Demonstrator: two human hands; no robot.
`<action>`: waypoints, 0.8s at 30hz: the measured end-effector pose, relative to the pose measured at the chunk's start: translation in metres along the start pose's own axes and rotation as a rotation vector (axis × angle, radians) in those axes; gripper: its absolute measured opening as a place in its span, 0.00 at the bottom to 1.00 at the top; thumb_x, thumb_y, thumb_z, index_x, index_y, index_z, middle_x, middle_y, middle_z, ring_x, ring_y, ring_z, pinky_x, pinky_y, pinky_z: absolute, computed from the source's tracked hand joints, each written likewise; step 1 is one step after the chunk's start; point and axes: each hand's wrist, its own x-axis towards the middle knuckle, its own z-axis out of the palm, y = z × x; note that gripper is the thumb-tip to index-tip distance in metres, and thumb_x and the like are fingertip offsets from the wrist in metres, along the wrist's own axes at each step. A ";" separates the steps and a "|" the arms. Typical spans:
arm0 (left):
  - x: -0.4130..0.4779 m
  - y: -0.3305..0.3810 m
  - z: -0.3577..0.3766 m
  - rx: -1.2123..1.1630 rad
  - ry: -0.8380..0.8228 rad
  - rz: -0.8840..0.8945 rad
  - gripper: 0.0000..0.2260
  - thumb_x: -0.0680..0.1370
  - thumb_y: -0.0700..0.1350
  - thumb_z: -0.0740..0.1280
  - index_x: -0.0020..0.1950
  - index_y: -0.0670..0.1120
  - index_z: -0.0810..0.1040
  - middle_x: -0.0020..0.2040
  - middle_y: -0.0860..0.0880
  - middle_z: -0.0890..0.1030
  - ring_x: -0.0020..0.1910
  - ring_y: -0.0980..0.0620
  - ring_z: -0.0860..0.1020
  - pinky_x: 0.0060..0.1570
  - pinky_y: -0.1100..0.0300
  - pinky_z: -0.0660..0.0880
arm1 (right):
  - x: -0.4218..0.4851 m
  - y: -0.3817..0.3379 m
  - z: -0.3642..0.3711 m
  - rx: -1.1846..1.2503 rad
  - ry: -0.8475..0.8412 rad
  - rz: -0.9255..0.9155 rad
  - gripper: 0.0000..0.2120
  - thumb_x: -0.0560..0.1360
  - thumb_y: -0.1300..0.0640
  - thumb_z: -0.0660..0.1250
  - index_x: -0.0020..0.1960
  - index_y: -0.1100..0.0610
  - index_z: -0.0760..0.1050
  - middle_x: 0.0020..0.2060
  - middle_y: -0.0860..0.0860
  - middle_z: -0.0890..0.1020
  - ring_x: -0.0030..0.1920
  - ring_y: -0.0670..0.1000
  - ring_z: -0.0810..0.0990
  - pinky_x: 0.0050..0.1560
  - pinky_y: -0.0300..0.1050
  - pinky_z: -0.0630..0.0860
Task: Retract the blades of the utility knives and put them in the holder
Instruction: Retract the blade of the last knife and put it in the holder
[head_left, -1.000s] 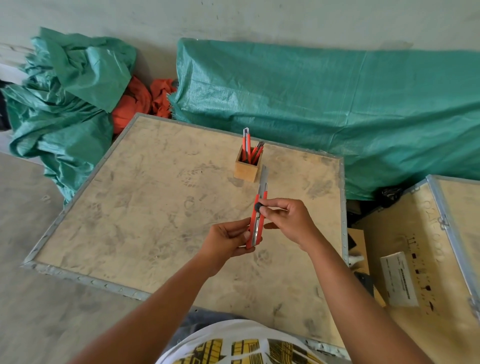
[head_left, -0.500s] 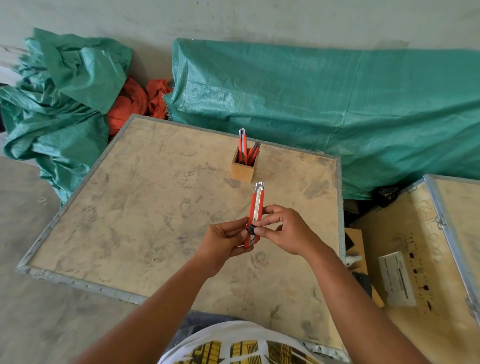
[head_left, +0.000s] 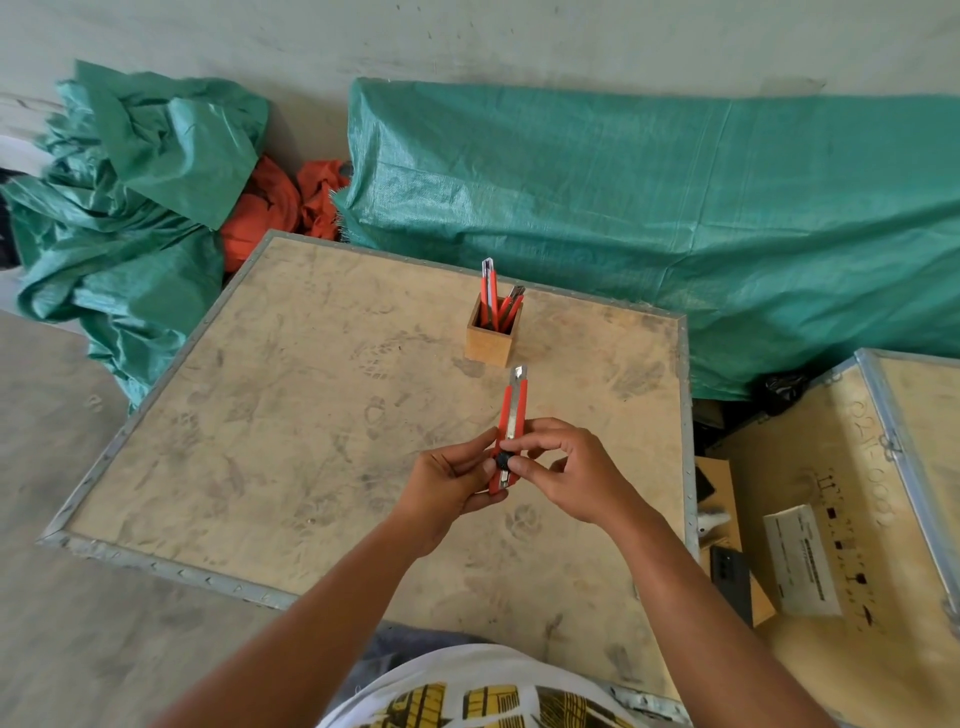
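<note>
Both hands hold one red utility knife (head_left: 513, 415) above the plywood crate top (head_left: 311, 415), its tip pointing away from me. My left hand (head_left: 452, 480) grips the lower handle. My right hand (head_left: 566, 475) pinches the black slider knob near the handle's lower end. Only a short metal tip shows at the knife's far end. Just beyond it stands a small square wooden holder (head_left: 491, 340) with several red knives standing in it.
Green tarps (head_left: 675, 218) and orange cloth (head_left: 275, 208) lie behind the crate. To the right is a second crate (head_left: 841, 519) with a white label, and dark items sit in the gap between the crates. Metal edging rims the crate top.
The long blade that stuck out a second ago has slid back into the handle. My right thumb and the black slider moved down toward the handle's end.
</note>
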 end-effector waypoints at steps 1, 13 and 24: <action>0.000 0.000 0.000 -0.002 0.003 0.000 0.16 0.79 0.32 0.64 0.61 0.48 0.81 0.56 0.43 0.85 0.56 0.43 0.84 0.53 0.50 0.82 | 0.001 0.000 0.000 -0.004 0.000 -0.004 0.11 0.75 0.58 0.76 0.56 0.48 0.87 0.57 0.42 0.84 0.52 0.46 0.84 0.51 0.35 0.79; 0.008 0.006 0.002 -0.024 0.014 0.008 0.17 0.79 0.31 0.64 0.66 0.43 0.78 0.57 0.42 0.85 0.50 0.49 0.85 0.53 0.51 0.82 | 0.000 -0.005 -0.003 -0.031 0.094 -0.018 0.13 0.74 0.52 0.76 0.58 0.45 0.81 0.55 0.40 0.84 0.51 0.44 0.82 0.44 0.39 0.78; 0.007 0.010 0.004 0.021 -0.016 0.018 0.17 0.78 0.31 0.65 0.62 0.48 0.81 0.57 0.45 0.85 0.55 0.47 0.84 0.54 0.51 0.82 | 0.000 -0.005 0.002 -0.088 0.148 -0.034 0.10 0.72 0.51 0.78 0.50 0.48 0.80 0.49 0.41 0.84 0.49 0.44 0.82 0.43 0.45 0.81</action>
